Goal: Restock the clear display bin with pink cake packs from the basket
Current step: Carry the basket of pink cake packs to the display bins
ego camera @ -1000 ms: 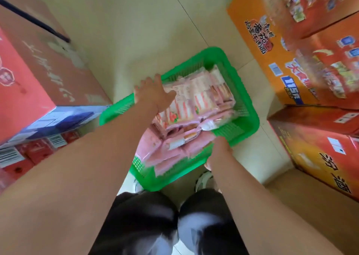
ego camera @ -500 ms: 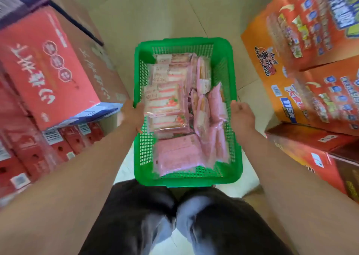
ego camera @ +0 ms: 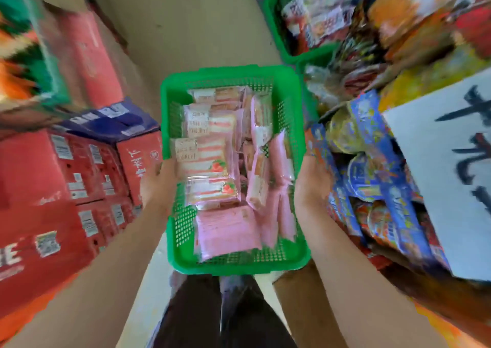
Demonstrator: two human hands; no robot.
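The green perforated plastic basket (ego camera: 233, 167) sits at the centre of the head view, held above the person's dark trousers (ego camera: 225, 313). It contains the pink cake packs (ego camera: 212, 161), clear-and-pink wrappers with white labels and a strawberry print; several lie flat in a stack on the left, others stand on edge on the right. Motion blur prevents an exact count.

The left hand (ego camera: 156, 185) grips the basket's left rim, thumb over the edge; its fingers are hidden beneath the wall. The right hand (ego camera: 309, 183) grips the right rim in the same manner, fingers likewise concealed.

To the left stand red cardboard cartons (ego camera: 66, 177) with white barcode labels, a dark blue carton (ego camera: 114, 119) on top of them; their print is smeared and unreadable. To the right lies a heap of blue and orange snack packets (ego camera: 377, 172), partly covered by a white sign with black brush characters (ego camera: 451, 167), cut off at the frame edge. A second green basket (ego camera: 276, 23) of mixed wrapped goods sits beyond, heavily blurred. The beige floor (ego camera: 186, 23) shows between them.
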